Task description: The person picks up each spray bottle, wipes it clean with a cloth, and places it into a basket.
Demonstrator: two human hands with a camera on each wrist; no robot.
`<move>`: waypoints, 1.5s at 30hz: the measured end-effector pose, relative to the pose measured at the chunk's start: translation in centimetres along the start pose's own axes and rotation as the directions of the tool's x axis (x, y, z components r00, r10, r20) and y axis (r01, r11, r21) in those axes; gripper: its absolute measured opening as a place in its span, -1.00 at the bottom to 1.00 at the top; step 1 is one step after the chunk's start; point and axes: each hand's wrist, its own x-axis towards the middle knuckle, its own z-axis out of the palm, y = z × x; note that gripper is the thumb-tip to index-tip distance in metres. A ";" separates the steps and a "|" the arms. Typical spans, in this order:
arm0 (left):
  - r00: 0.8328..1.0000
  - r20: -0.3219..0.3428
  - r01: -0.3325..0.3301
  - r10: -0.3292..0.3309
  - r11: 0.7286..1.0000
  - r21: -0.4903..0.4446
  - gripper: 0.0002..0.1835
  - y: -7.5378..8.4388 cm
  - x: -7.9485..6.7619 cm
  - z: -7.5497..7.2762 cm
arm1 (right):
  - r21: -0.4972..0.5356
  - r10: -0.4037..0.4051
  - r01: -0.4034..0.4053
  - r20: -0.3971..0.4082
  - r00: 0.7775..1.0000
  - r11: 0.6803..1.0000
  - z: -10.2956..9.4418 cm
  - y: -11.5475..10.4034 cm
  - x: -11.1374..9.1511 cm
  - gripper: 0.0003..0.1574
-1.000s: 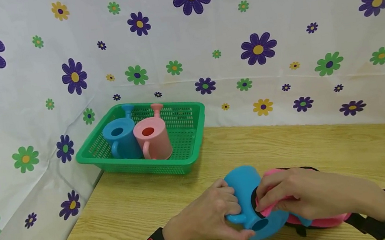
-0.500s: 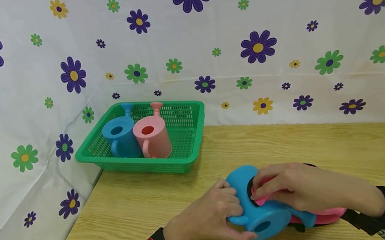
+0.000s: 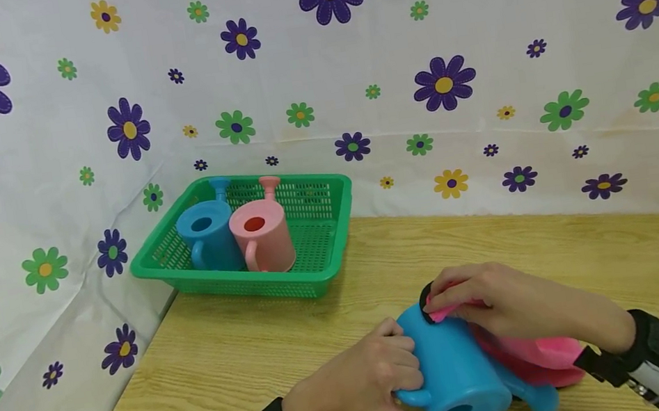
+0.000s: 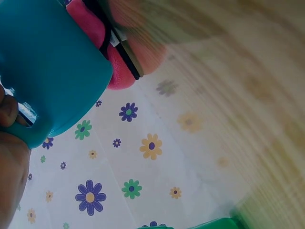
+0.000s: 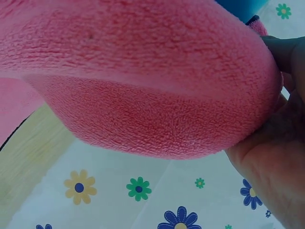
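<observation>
Fingers of my left hand (image 3: pixel 364 387) curl round the handle end of the blue watering can (image 3: pixel 454 370), thumb under near the fill hole, so a firm hold. Fingers of my right hand (image 3: pixel 496 308) pinch a pink cloth (image 3: pixel 541 358) w/ black edging and press it onto the can's upper back side.

Location: can lies tilted over the wooden table (image 3: pixel 563 250), near front edge, spout pointing toward me and to the right. Rest of cloth bunches behind the can, under my right wrist.

Head view only: green basket (image 3: pixel 333 233) at back left of table holds 2 more cans upright, 1 blue can (image 3: pixel 207 236) and 1 pink can (image 3: pixel 263 236), touching side by side. Flowered sheet (image 3: pixel 470 38) backs the table.

Left wrist view adds: can body (image 4: pixel 47 67) close up, my finger (image 4: pixel 7 112) hooked through the handle loop, cloth's black trim (image 4: pixel 121 50) tight against the can wall.

Right wrist view: nearly all pink pile (image 5: pixel 143 81); my fingers (image 5: pixel 281 114) wrapped on its edge; can barely seen at top.
</observation>
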 end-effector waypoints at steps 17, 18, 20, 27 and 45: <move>1.000 0.003 0.019 -0.019 1.000 -0.004 -0.43 0.1 0.2 -0.3 | 0.003 -0.002 0.003 -0.046 0.999 1.000 -0.1 0.2 -0.1 -0.59; 1.000 -0.001 0.021 -0.021 1.000 -0.001 -0.43 0.0 0.2 -0.4 | 0.004 -0.003 0.003 -0.040 0.999 1.000 -0.2 0.1 -0.2 -0.58; 1.000 -0.009 0.020 -0.020 1.000 0.008 -0.42 -0.1 0.3 -0.5 | 0.004 -0.010 0.010 -0.032 0.999 1.000 -0.3 -0.1 -0.3 -0.58; 0.998 0.010 0.069 -0.069 0.998 -0.002 -0.45 -0.6 0.2 -0.8 | 0.010 -0.023 0.023 -0.006 1.000 1.000 -0.6 -1.1 -0.9 -0.58; 0.998 -0.031 0.049 -0.049 0.999 0.015 -0.40 -1.4 -0.3 -1.0 | 0.016 -0.175 0.175 -0.008 0.985 0.984 -0.7 -3.0 -1.5 -0.43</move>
